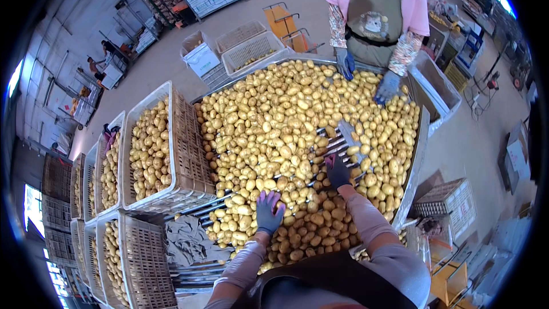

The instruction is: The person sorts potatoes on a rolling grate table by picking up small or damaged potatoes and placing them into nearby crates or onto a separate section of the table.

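Observation:
A broad heap of yellow potatoes (pixel 266 126) covers a sorting table with metal bars (pixel 339 143). My left hand (pixel 269 214), in a dark glove with purple fingertips, lies spread on potatoes near the table's close side; whether it grips one cannot be told. My right hand (pixel 336 171), gloved the same way, is over the bars beside a bare strip, its fingers partly hidden. Browner, shaded potatoes (pixel 313 227) lie between my forearms. Across the table a co-worker in an apron (pixel 373 17) has both blue-gloved hands (pixel 388 88) on the potatoes.
Stacked plastic crates of potatoes (pixel 171 137) stand along the left edge. A grey cloth (pixel 188 240) lies on the bars at lower left. Behind the table are more crates (pixel 253 53) and an orange cart (pixel 281 23). A lined bin (pixel 441 90) and a crate (pixel 450 206) stand at right.

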A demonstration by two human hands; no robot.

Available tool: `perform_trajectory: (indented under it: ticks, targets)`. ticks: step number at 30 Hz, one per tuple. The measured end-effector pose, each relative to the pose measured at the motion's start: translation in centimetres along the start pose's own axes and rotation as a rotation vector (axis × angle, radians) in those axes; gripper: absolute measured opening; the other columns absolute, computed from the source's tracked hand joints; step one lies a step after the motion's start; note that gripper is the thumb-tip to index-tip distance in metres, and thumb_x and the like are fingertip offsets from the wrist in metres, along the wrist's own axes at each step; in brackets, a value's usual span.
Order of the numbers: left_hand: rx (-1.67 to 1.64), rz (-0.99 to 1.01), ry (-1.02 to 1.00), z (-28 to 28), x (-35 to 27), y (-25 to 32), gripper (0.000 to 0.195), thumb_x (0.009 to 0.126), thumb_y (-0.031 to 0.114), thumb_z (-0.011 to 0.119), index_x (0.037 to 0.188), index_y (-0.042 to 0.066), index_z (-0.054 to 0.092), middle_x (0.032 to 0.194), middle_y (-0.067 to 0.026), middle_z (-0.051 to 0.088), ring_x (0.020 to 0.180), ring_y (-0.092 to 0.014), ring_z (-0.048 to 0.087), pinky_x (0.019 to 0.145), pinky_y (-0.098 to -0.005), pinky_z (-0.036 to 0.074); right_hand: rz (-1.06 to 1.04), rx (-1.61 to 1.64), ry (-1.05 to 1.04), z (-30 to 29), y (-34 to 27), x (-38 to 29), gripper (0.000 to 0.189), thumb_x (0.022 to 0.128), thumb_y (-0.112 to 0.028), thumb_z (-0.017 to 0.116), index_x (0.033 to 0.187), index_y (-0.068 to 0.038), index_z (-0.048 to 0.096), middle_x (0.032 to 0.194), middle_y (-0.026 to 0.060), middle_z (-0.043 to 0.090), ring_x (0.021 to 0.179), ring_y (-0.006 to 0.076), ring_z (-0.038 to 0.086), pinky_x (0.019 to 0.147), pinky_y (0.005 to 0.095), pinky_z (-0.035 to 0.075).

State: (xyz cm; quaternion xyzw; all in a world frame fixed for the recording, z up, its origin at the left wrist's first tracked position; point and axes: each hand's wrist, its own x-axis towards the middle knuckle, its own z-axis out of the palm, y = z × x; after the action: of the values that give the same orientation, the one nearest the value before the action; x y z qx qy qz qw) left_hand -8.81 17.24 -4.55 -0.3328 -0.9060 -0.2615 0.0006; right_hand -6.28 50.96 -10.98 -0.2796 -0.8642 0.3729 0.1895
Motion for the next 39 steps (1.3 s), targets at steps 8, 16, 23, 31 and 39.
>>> perform_trajectory:
  ticks: [8,16,23,31,39]
  targets:
    - [-1.345,-0.084,-0.112,0.3,1.5,9.5,0.054,0.114,0.056,0.042,0.146,0.014,0.052,0.119,-0.0072,0.066,0.103,-0.02,0.066,0.086,-0.0359,0.058,-0.525,0.301,-0.192,-4.2,-12.4,-11.9,0.039,0.094,-0.025,0.069,0.129,-0.009,0.069,0.126,0.0188,0.065,0.12,0.0397,0.063,0.101,0.0503,0.051]
    - [0.002,-0.229,0.05,-0.6,-2.5,1.0,0.015,0.105,0.021,0.066,0.112,0.012,0.075,0.092,-0.0063,0.066,0.077,-0.027,0.062,0.07,-0.0408,0.053,0.058,-0.205,0.384,-11.3,-1.2,-10.9,0.072,0.097,-0.036,0.071,0.153,0.001,0.045,0.153,0.0288,0.045,0.142,0.049,0.044,0.119,0.0592,0.037]
    - [0.233,-0.087,0.096,1.4,-2.7,-0.4,0.021,0.102,0.024,0.064,0.116,0.018,0.077,0.101,-0.0097,0.072,0.09,-0.033,0.07,0.074,-0.0453,0.058,0.243,-0.524,0.558,-9.8,5.0,0.0,0.09,0.097,-0.052,0.071,0.16,0.001,0.035,0.166,0.0316,0.032,0.153,0.0557,0.029,0.127,0.0649,0.021]
    - [0.215,-0.091,0.091,1.2,-2.4,0.3,0.023,0.1,0.022,0.062,0.115,0.014,0.078,0.104,-0.0108,0.073,0.094,-0.033,0.071,0.079,-0.0453,0.058,0.154,-0.593,0.103,-0.4,0.1,9.6,0.089,0.099,-0.06,0.061,0.165,-0.01,0.03,0.17,0.0295,0.023,0.161,0.0511,0.014,0.125,0.0719,0.017]
    - [0.182,-0.061,0.131,0.8,-2.0,1.0,0.02,0.1,0.018,0.063,0.113,0.013,0.078,0.101,-0.0121,0.072,0.09,-0.033,0.069,0.079,-0.0449,0.057,-0.376,0.073,-0.271,-2.2,-2.2,1.1,0.064,0.104,-0.047,0.06,0.159,-0.018,0.048,0.164,0.023,0.039,0.155,0.0444,0.033,0.126,0.0613,0.025]
